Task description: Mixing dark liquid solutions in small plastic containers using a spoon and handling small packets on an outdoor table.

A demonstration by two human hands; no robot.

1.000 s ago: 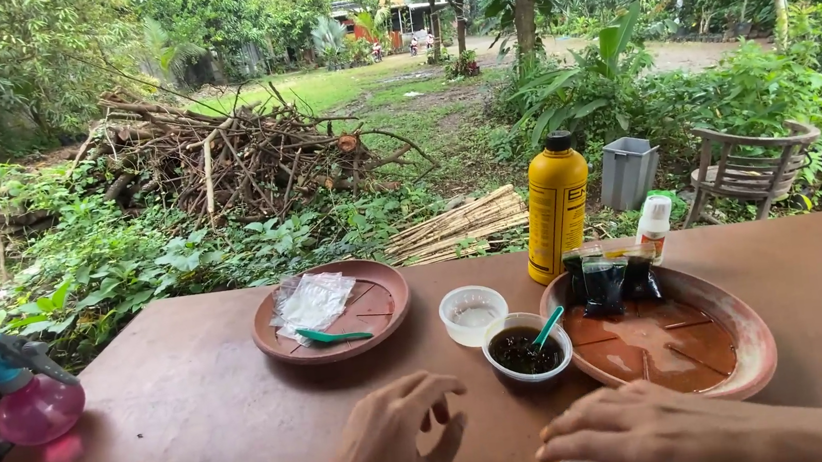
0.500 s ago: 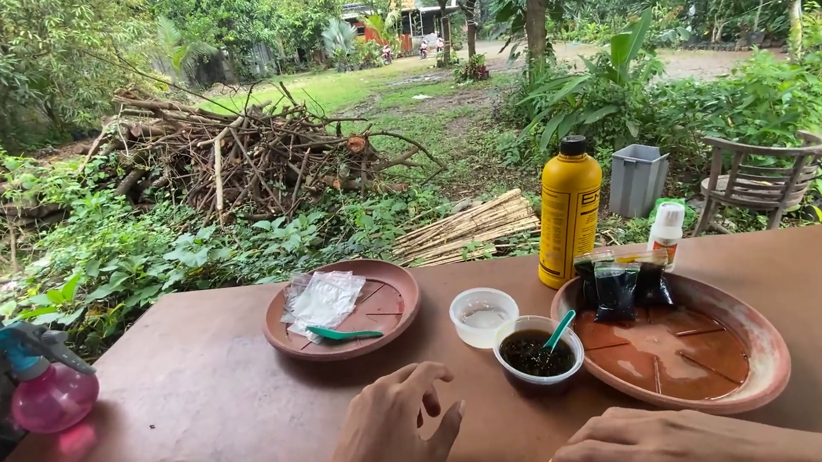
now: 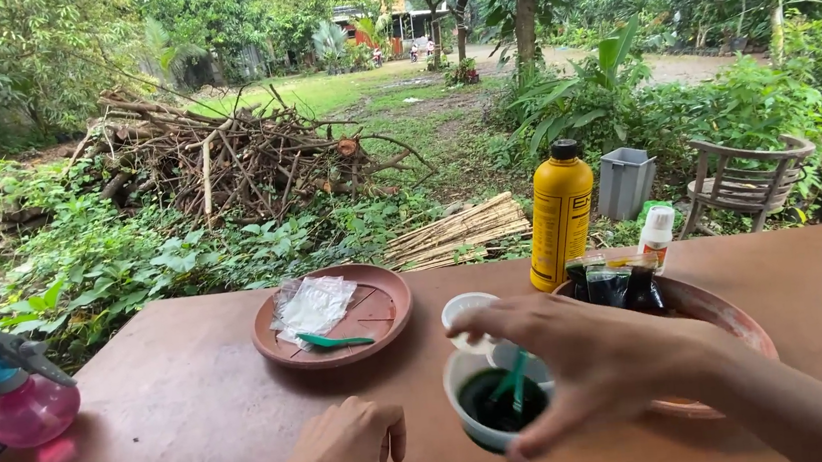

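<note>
My right hand (image 3: pixel 605 363) reaches in from the right and grips a white bowl (image 3: pixel 475 431), fingers over its far rim and thumb at its near side. The bowl holds dark liquid and a teal stirrer (image 3: pixel 515 377). Just behind my fingertips stands a small empty white cup (image 3: pixel 459 309). My left hand (image 3: pixel 338 459) rests on the brown table (image 3: pixel 178 424) left of the bowl, fingers curled, holding nothing.
A terracotta saucer (image 3: pixel 384 314) with clear plastic bags (image 3: pixel 316 303) and a teal spoon (image 3: pixel 333 340) lies at centre left. A second saucer (image 3: pixel 731 316) carries small dark bottles (image 3: pixel 622 286). A yellow bottle (image 3: pixel 560 212) stands behind; a pink spray bottle (image 3: pixel 25 399) sits far left.
My right hand rose from the table's near edge and took hold of the bowl, which has shifted toward me. My left hand's fingers have curled in.
</note>
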